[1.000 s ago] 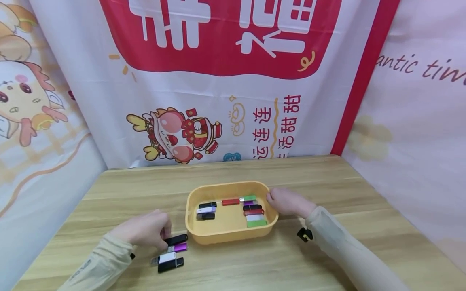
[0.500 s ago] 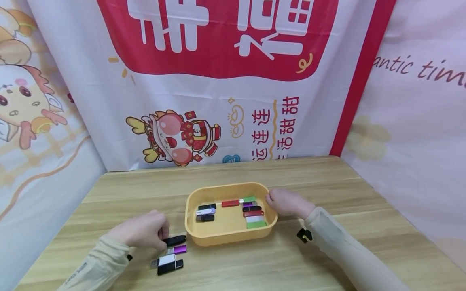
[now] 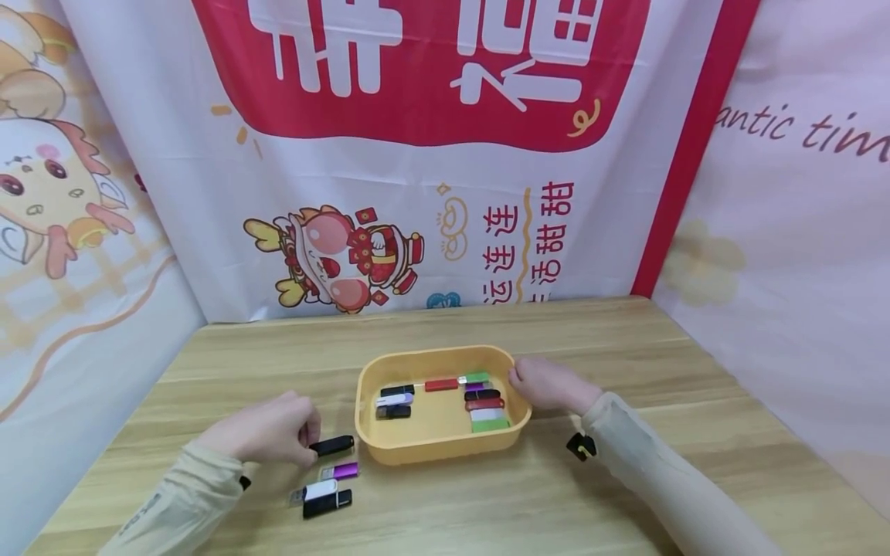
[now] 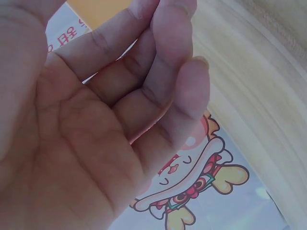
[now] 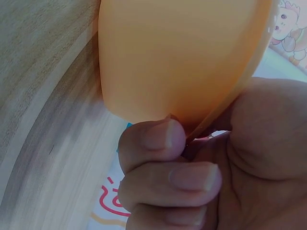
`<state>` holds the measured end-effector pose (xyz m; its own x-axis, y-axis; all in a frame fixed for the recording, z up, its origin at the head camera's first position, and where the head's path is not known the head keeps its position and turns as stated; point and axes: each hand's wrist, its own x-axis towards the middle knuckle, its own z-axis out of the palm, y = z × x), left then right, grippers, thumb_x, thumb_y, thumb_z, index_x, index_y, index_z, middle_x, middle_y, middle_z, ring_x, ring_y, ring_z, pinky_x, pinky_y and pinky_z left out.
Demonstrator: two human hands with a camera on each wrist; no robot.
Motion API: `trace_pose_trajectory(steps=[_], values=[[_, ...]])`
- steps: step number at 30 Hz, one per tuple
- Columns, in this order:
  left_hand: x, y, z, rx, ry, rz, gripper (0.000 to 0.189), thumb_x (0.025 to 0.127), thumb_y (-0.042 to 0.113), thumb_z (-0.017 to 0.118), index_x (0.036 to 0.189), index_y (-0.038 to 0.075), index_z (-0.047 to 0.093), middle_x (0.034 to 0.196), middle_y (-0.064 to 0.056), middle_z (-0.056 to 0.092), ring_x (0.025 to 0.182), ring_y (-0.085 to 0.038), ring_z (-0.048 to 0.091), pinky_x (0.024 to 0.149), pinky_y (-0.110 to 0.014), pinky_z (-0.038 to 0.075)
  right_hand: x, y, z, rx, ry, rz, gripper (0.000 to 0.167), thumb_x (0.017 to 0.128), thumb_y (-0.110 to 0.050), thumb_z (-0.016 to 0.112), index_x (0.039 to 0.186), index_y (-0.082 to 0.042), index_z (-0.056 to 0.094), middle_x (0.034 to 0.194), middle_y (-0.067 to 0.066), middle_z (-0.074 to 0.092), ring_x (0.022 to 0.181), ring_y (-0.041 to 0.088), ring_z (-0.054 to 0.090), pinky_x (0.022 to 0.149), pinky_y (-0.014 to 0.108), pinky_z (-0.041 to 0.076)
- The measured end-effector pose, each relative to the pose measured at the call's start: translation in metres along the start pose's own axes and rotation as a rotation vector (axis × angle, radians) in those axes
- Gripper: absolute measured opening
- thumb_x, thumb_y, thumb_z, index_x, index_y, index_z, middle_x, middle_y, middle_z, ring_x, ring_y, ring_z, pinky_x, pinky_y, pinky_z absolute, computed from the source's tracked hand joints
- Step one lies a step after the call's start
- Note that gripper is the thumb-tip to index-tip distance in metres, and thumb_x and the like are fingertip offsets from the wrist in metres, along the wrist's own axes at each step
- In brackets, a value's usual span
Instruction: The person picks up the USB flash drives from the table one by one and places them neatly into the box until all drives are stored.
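My left hand (image 3: 274,431) pinches the left end of a black USB flash drive (image 3: 334,445) beside the basket's front left corner. In the left wrist view the fingers (image 4: 165,43) curl inward, and the drive is hidden. A purple USB flash drive (image 3: 345,470) lies just below it, then a white one (image 3: 321,490) and another black one (image 3: 321,506) side by side. My right hand (image 3: 549,384) grips the right end of a yellow plastic basket (image 3: 445,452). The right wrist view shows its fingers curled at the basket wall (image 5: 177,52).
Inside the basket, several drives lie in a left group with a white-lilac one (image 3: 394,400) and a right column with a green one (image 3: 490,425). A red drive (image 3: 441,384) lies along the back. Printed cloths (image 3: 431,170) surround the wooden table (image 3: 264,351).
The black flash drive in my left hand has shifted slightly away from the purple one, toward the back of the table. My right hand keeps its grip on the basket.
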<state>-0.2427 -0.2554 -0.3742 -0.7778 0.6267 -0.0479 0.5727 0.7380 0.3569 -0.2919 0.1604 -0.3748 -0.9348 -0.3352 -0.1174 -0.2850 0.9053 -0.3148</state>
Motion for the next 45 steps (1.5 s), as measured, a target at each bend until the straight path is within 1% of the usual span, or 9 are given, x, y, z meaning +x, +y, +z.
trace_pose_trajectory(steps=[5,9,14,17,21,30,41,45], values=[[0.000,0.002,-0.004,-0.003,0.008,0.001,0.016,0.068,0.013,0.074,0.067,0.021,0.061,0.062,0.011,0.055,0.054,-0.004,0.051,0.050,-0.025,0.046,0.002,0.002,0.000,-0.003,0.006,-0.003,0.029,0.105,-0.021,0.039,0.089,-0.008,0.059,0.070,0.006,0.053,0.060,0.018,0.053,0.063,0.036,0.048],[-0.001,0.003,-0.006,0.001,0.013,0.004,0.017,0.069,0.013,0.075,0.068,0.021,0.061,0.062,0.012,0.054,0.055,-0.005,0.050,0.051,-0.025,0.046,0.003,0.003,0.001,-0.027,0.008,-0.006,0.029,0.105,-0.021,0.039,0.086,-0.009,0.058,0.069,0.006,0.052,0.060,0.018,0.053,0.065,0.036,0.048],[-0.002,0.003,-0.010,0.012,0.028,0.007,0.017,0.070,0.012,0.075,0.068,0.021,0.060,0.062,0.011,0.054,0.055,-0.004,0.049,0.052,-0.025,0.045,0.004,0.004,0.002,-0.020,0.007,-0.006,0.030,0.105,-0.020,0.038,0.086,-0.009,0.058,0.069,0.006,0.051,0.059,0.017,0.052,0.062,0.035,0.047],[-0.002,0.003,-0.013,0.022,0.044,0.024,0.018,0.071,0.014,0.076,0.068,0.021,0.060,0.062,0.012,0.053,0.055,-0.004,0.049,0.052,-0.025,0.046,0.003,0.005,0.002,-0.013,0.006,-0.006,0.030,0.105,-0.020,0.038,0.087,-0.008,0.058,0.069,0.005,0.051,0.059,0.017,0.051,0.060,0.035,0.046],[-0.003,0.003,-0.018,0.037,0.063,0.034,0.017,0.071,0.014,0.076,0.068,0.021,0.061,0.062,0.012,0.053,0.055,-0.003,0.049,0.051,-0.025,0.045,0.003,0.005,0.002,-0.025,0.010,-0.006,0.030,0.105,-0.021,0.038,0.085,-0.009,0.058,0.068,0.005,0.051,0.059,0.017,0.051,0.061,0.035,0.046],[-0.008,0.004,-0.028,0.051,0.088,0.006,0.011,0.069,0.013,0.073,0.071,0.020,0.064,0.063,0.012,0.054,0.056,-0.003,0.049,0.052,-0.025,0.045,0.003,0.005,0.002,0.002,-0.002,-0.003,0.029,0.105,-0.020,0.039,0.089,-0.007,0.059,0.069,0.005,0.051,0.058,0.017,0.051,0.060,0.034,0.047],[-0.009,0.004,-0.033,0.095,0.123,0.007,0.012,0.073,0.014,0.074,0.073,0.021,0.064,0.066,0.014,0.054,0.060,-0.003,0.051,0.056,-0.025,0.047,0.001,0.002,0.000,0.018,-0.012,0.014,0.029,0.105,-0.021,0.038,0.092,-0.007,0.060,0.070,0.006,0.052,0.059,0.018,0.052,0.060,0.034,0.047],[-0.008,0.006,-0.034,0.090,0.126,0.005,0.011,0.075,0.015,0.075,0.075,0.021,0.066,0.067,0.014,0.055,0.060,-0.003,0.051,0.056,-0.024,0.048,0.000,0.002,0.000,0.006,-0.020,0.021,0.030,0.105,-0.022,0.038,0.091,-0.009,0.061,0.070,0.006,0.052,0.059,0.018,0.051,0.061,0.034,0.047]])
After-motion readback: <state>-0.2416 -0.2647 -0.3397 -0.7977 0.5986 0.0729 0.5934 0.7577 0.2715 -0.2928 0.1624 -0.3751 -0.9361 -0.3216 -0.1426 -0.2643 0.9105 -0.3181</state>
